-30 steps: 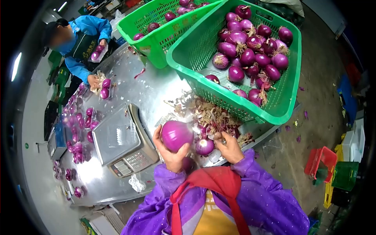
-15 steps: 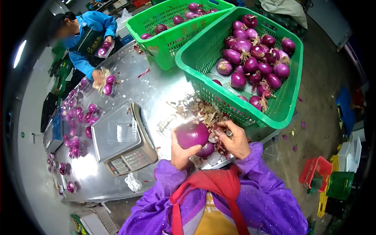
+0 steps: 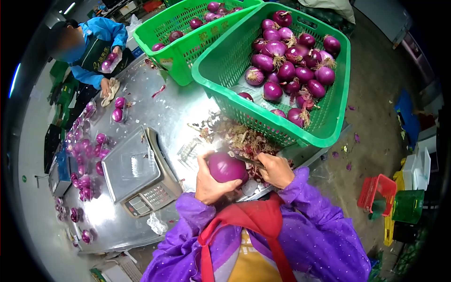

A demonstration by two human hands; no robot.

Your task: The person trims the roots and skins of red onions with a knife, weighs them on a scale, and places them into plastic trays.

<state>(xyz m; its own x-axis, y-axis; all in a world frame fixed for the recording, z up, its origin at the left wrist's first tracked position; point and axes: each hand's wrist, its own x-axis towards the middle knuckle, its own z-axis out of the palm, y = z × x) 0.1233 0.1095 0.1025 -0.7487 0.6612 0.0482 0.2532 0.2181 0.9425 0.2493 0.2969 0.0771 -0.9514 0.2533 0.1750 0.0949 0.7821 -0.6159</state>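
Note:
My left hand (image 3: 209, 182) is wrapped round a large red onion (image 3: 227, 168). In my right hand (image 3: 277, 171) is a knife (image 3: 250, 161), its blade lying against the upper right of that onion. Beneath and behind both hands lies a heap of dry onion skins and root trimmings (image 3: 244, 139). Just beyond the heap stands a dark green crate (image 3: 263, 123) with many red onions (image 3: 287, 70) in it, some with roots still attached.
A lighter green crate (image 3: 178, 61) with onions stands at the back. Left of my hands is a weighing scale (image 3: 152, 199). Packed onions (image 3: 84, 155) line the table's (image 3: 162, 110) left side. Across it, a person in blue (image 3: 101, 30) holds a pack and a cloth (image 3: 110, 91).
The knife has come up onto the onion's top right, its blade now showing. My view has shifted, so the crates sit further left. The other person's cloth hand has moved away from two onions.

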